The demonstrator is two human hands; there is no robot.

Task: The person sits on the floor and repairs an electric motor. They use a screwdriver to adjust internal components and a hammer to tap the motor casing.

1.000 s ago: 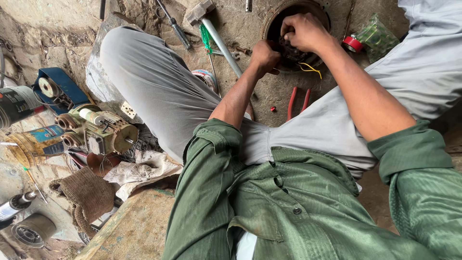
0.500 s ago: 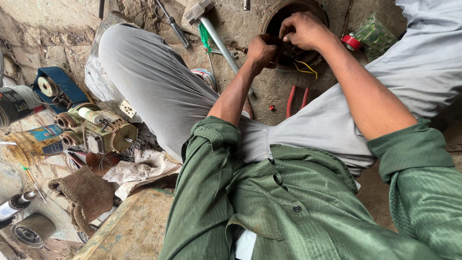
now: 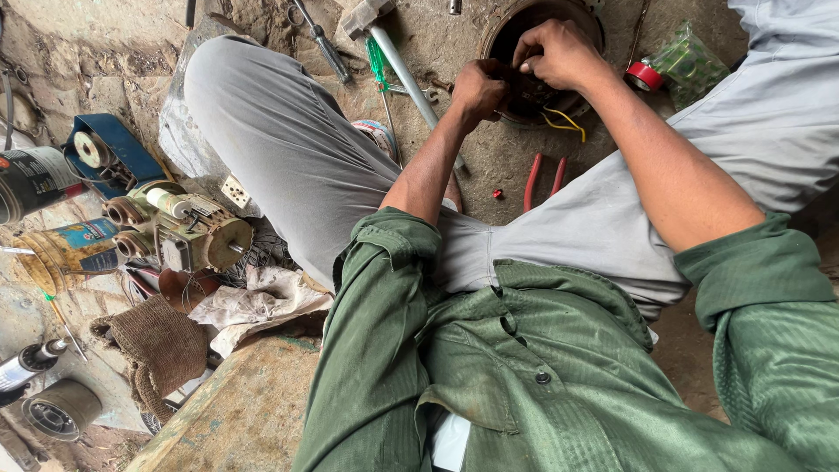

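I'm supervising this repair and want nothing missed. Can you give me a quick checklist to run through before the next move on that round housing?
1. Both hands on the work: left hand and right hand at the round housing: ok.
2. Yellow wire free of the fingers: ok, it hangs outside.
3. Red-handled pliers within reach: ok.
4. Red tape roll close by: ok.
5. Green screwdriver clear of the hands: ok.
6. Grip inside the housing: cannot tell, hidden.
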